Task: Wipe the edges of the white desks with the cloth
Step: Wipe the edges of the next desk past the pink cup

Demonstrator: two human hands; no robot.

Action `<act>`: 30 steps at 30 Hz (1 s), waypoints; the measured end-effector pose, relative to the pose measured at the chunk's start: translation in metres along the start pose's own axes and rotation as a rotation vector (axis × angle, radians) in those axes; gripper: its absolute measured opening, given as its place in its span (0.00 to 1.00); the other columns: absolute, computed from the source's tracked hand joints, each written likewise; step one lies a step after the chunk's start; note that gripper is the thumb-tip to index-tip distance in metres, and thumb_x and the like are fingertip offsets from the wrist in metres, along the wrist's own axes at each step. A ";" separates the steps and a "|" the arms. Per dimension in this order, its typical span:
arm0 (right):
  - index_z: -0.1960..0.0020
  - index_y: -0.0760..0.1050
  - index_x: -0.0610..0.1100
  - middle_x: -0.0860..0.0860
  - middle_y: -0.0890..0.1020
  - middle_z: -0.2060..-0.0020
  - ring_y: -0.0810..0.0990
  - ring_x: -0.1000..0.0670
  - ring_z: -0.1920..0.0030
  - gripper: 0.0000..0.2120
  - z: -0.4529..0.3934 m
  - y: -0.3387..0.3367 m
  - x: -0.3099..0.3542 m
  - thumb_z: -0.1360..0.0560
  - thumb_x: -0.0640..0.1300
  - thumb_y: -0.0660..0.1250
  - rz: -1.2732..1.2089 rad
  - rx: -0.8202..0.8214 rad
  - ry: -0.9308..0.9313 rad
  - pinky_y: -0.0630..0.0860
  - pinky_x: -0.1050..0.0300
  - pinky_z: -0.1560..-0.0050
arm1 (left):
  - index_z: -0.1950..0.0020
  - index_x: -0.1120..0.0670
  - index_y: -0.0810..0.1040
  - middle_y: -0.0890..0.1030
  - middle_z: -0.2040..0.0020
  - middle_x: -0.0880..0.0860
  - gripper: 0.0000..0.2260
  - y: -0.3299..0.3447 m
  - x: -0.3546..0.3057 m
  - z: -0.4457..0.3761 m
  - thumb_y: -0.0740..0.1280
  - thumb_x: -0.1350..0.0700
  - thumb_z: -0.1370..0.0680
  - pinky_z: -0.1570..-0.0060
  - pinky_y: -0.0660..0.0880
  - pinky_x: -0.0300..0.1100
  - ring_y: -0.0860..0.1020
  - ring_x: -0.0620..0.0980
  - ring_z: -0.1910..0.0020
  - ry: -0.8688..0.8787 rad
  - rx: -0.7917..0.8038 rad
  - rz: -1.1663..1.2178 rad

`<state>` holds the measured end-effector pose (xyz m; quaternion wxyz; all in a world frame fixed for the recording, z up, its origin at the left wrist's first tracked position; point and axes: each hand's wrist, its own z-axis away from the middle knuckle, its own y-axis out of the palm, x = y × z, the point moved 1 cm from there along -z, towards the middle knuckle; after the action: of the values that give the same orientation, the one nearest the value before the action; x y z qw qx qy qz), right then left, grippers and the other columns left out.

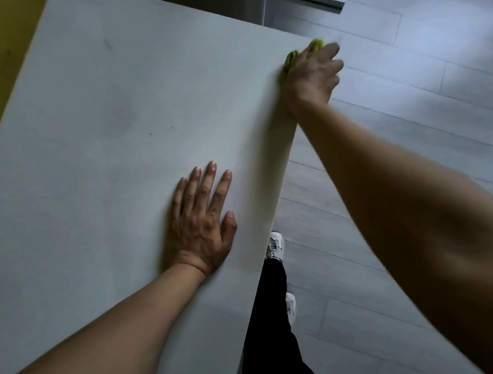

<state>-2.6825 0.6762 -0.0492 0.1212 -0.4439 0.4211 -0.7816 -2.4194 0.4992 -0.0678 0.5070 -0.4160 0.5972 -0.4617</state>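
Left hand flat on desk; right hand grips cloth at edge.

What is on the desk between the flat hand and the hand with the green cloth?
Nothing: the head view shows only bare white desk between the left hand and the right hand gripping the cloth.

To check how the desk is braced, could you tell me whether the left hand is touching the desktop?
Touching: the head view shows the left hand lying flat, palm down, on the white desk.
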 end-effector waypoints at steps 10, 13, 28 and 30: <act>0.27 0.61 0.39 0.37 0.69 0.38 0.69 0.36 0.39 0.23 0.145 -0.005 -0.077 0.16 0.53 0.53 -0.006 0.044 -0.037 0.64 0.44 0.35 | 0.19 0.54 0.67 0.63 0.18 0.57 0.29 0.001 0.001 -0.002 0.56 0.47 0.19 0.22 0.59 0.62 0.62 0.61 0.19 0.002 -0.024 0.004; 0.28 0.62 0.38 0.37 0.69 0.37 0.69 0.36 0.38 0.22 0.123 -0.004 -0.067 0.16 0.51 0.54 -0.016 0.033 -0.058 0.63 0.45 0.35 | 0.19 0.53 0.67 0.63 0.18 0.57 0.29 0.002 0.000 -0.003 0.56 0.47 0.19 0.21 0.59 0.61 0.62 0.60 0.19 -0.001 -0.032 0.011; 0.31 0.64 0.38 0.38 0.70 0.36 0.71 0.35 0.37 0.21 0.070 -0.005 -0.046 0.16 0.53 0.55 -0.146 0.048 -0.043 0.67 0.44 0.36 | 0.19 0.53 0.67 0.63 0.18 0.56 0.29 0.002 0.000 0.000 0.56 0.47 0.20 0.21 0.58 0.60 0.62 0.60 0.19 -0.003 -0.047 0.010; 0.29 0.63 0.37 0.37 0.69 0.36 0.70 0.35 0.37 0.23 0.129 -0.006 -0.077 0.17 0.53 0.55 -0.152 0.051 -0.047 0.65 0.42 0.33 | 0.19 0.53 0.67 0.63 0.18 0.56 0.30 0.003 0.000 0.000 0.57 0.46 0.20 0.21 0.58 0.61 0.62 0.60 0.19 -0.001 -0.039 0.003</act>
<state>-2.5342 0.6527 -0.0578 0.0827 -0.4896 0.3631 -0.7884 -2.4191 0.5000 -0.0703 0.4999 -0.4253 0.6062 -0.4492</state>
